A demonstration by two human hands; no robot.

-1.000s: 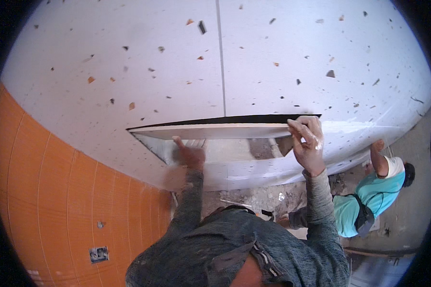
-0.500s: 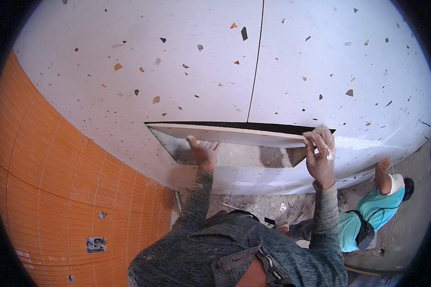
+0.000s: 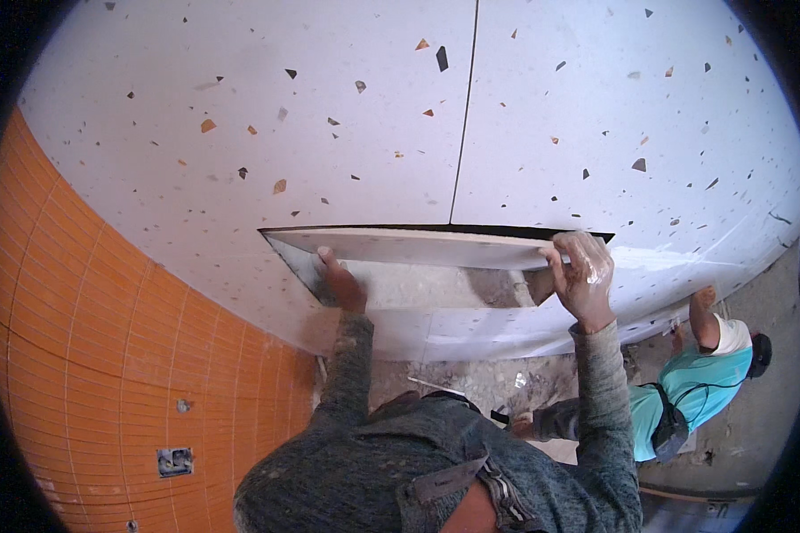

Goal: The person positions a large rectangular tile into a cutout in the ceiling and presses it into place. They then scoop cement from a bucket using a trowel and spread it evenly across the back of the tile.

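Observation:
A long, thin tile strip with a speckled pale face sits tilted in the upper part of a wall recess. A dark gap shows along its far edge. At the strip's right end my right hand, smeared with white, is closed round its edge, thumb and fingers gripping it. My left hand is near the left end, thumb stretched up against the strip or just in front of it. Its other fingers are blurred in the recess, apart from the thumb.
White tiles with coloured chips surround the recess, split by a dark vertical joint. Orange tiling with a socket box covers the left wall. A co-worker in turquoise is low at the right. Debris lies on the floor.
My left hand has moved left along the strip, and its fingers have become blurred. My right hand keeps its grip at the right end. The whole view has shifted slightly.

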